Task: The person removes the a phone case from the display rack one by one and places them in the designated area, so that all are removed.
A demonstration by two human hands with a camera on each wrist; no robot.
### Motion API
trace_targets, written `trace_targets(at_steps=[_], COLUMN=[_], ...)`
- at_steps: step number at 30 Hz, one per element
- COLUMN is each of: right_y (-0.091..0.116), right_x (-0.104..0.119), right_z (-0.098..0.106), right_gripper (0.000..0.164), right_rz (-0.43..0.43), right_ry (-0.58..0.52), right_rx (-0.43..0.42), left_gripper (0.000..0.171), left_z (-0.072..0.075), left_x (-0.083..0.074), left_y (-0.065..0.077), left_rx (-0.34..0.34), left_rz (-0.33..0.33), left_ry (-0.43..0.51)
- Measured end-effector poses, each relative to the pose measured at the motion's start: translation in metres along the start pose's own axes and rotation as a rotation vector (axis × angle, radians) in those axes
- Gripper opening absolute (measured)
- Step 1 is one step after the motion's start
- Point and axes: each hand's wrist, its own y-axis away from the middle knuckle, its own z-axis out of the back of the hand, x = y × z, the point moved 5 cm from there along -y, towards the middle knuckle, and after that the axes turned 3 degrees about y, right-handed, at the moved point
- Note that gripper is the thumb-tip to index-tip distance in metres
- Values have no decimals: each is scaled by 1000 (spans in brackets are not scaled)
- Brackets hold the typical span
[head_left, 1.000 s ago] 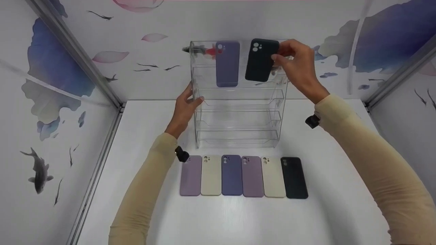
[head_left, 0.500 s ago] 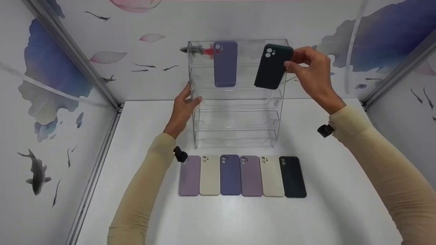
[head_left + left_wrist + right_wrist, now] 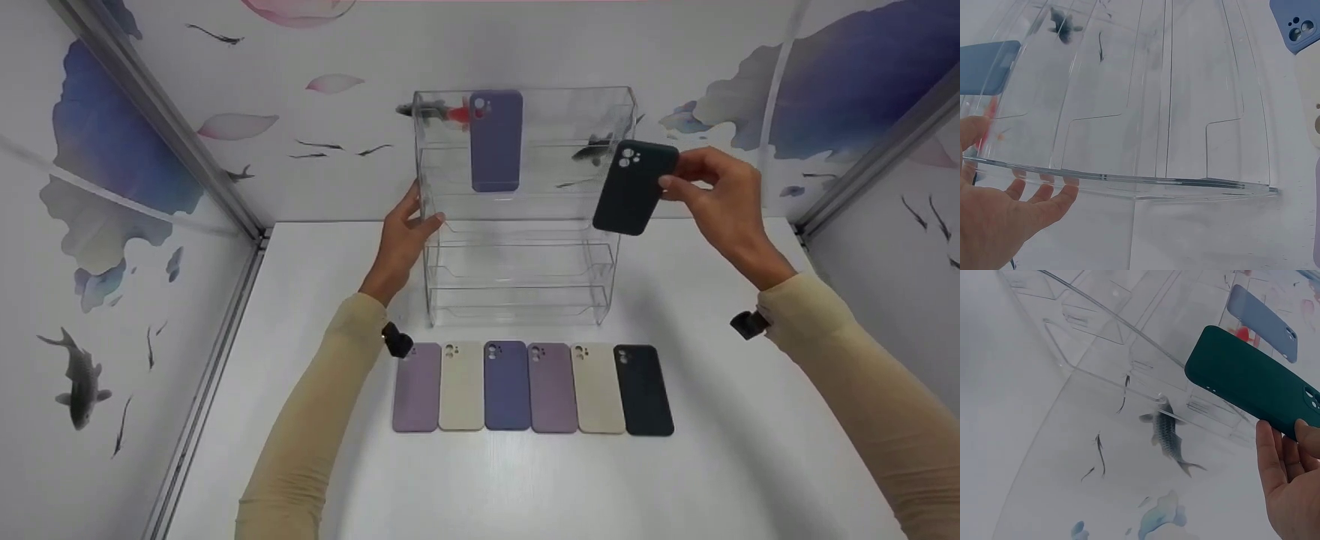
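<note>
My right hand (image 3: pixel 724 196) pinches a dark green phone case (image 3: pixel 634 187) by its right edge, thumb on the near face. The case is tilted, in front of the right side of a clear tiered display rack (image 3: pixel 525 296). In the right wrist view, the green case (image 3: pixel 1247 374) is apart from the rack. My left hand (image 3: pixel 401 244) holds the rack's left side panel, thumb in front and fingers along the outer side, as the left wrist view also shows. A blue-purple phone case (image 3: pixel 496 141) stands upright on the top tier, left of centre.
On the white table (image 3: pixel 480 487), a row of phone cases lies before the rack: light purple (image 3: pixel 417 390), cream (image 3: pixel 461 390), blue-purple (image 3: pixel 508 390), another purple case (image 3: pixel 553 390), another cream case (image 3: pixel 599 391) and a dark case (image 3: pixel 645 391). Patterned walls enclose the table.
My right hand has moved right and down with the green phone case, from before the upper tiers to the rack's right edge. The left hand stays on the rack.
</note>
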Motion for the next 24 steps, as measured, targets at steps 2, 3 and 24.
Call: trace_targets(at_steps=[2, 3, 24], right_y=[6, 8, 52], right_x=[-6, -8, -70], right_z=[3, 4, 16], right_gripper=[21, 22, 26], right_rz=[-7, -11, -138], right_ry=[23, 34, 70], right_rx=[5, 8, 47], left_gripper=[81, 81, 81], left_z=[0, 0, -1], left_x=[0, -1, 0], left_y=[0, 1, 1], left_rx=[-2, -3, -3], left_rz=[3, 6, 10], left_ry=[-2, -5, -2])
